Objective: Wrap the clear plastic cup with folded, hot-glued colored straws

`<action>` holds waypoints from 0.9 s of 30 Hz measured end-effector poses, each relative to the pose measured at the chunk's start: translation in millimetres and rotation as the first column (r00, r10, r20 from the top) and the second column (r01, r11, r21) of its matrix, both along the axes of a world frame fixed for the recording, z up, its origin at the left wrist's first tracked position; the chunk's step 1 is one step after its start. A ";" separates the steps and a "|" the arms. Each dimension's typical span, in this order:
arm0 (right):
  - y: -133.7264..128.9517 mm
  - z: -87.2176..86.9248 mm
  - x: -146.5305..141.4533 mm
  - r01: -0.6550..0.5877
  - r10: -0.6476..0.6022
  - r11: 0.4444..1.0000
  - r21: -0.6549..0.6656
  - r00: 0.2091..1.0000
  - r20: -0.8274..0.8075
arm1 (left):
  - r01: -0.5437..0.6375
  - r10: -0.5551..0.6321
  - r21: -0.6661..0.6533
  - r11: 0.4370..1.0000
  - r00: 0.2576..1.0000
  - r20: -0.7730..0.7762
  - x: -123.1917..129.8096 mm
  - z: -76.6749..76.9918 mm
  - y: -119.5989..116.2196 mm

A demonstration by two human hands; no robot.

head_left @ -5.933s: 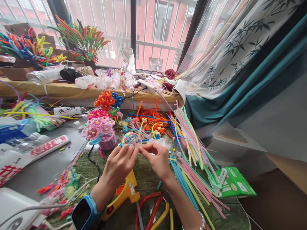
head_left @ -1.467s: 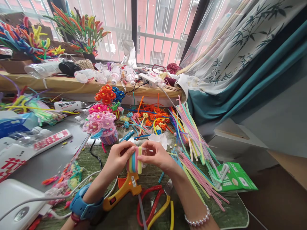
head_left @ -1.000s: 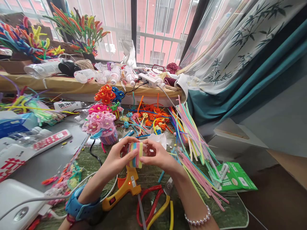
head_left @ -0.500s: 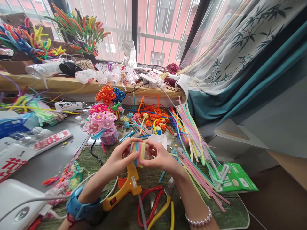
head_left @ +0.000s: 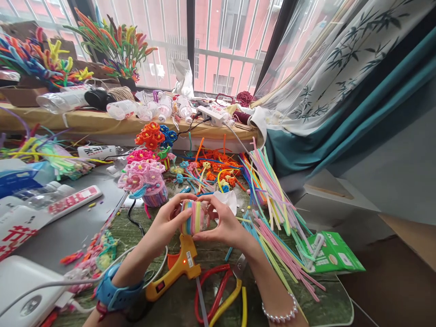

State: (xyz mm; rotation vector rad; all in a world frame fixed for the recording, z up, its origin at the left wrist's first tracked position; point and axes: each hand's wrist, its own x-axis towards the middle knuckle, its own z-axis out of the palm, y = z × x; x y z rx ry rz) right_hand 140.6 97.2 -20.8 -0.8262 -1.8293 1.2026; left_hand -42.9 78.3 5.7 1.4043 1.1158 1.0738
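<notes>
Between my two hands is a small clear plastic cup [head_left: 195, 219] banded with blue, pink and yellow pipe cleaners. My left hand [head_left: 172, 217] grips its left side, thumb across the bands. On the right, my right hand [head_left: 223, 220] holds the bare clear end, with the thumb below and fingers above. Just under the cup lies a yellow hot glue gun [head_left: 182, 268], its small light lit. Scissors with red and yellow handles [head_left: 225, 290] rest beside it. Pink pipe cleaners [head_left: 284, 254] lie near my right forearm.
A pot of pink pipe-cleaner flowers [head_left: 153, 188] stands to the left behind my hands. A green packet [head_left: 337, 254] sits at the table's right edge. A white device [head_left: 30, 290] with a cable fills the front left. Plastic bottles [head_left: 165, 106] line the windowsill.
My right thumb has slid lower along the banded cup and the cup has turned slightly, showing more of its bands. Both hands have shifted a little left.
</notes>
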 end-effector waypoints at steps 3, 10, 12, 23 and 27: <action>1.1 -0.3 0.5 0.053 -0.072 0.978 0.200 0.994 0.088 | 0.003 -0.002 -0.013 1.000 1.000 0.026 -0.3 -3.1 0.9; 0.9 -2.1 2.8 0.028 -0.104 0.905 0.424 0.982 0.156 | 0.034 -0.031 -0.029 0.999 0.994 0.106 -1.9 -5.7 3.0; 1.0 -3.0 2.9 0.014 -0.099 0.891 0.453 0.981 0.165 | 0.036 -0.032 -0.034 0.999 0.992 0.119 -1.9 -4.5 3.0; -0.2 -7.4 1.5 0.006 -0.135 0.850 0.527 0.969 0.207 | 0.015 -0.008 -0.068 0.998 0.996 0.094 -1.9 -2.3 2.5; -0.9 -4.1 1.5 0.017 -0.118 0.885 0.466 0.975 0.190 | 0.025 -0.020 -0.059 0.998 0.996 0.081 -2.3 -1.9 2.8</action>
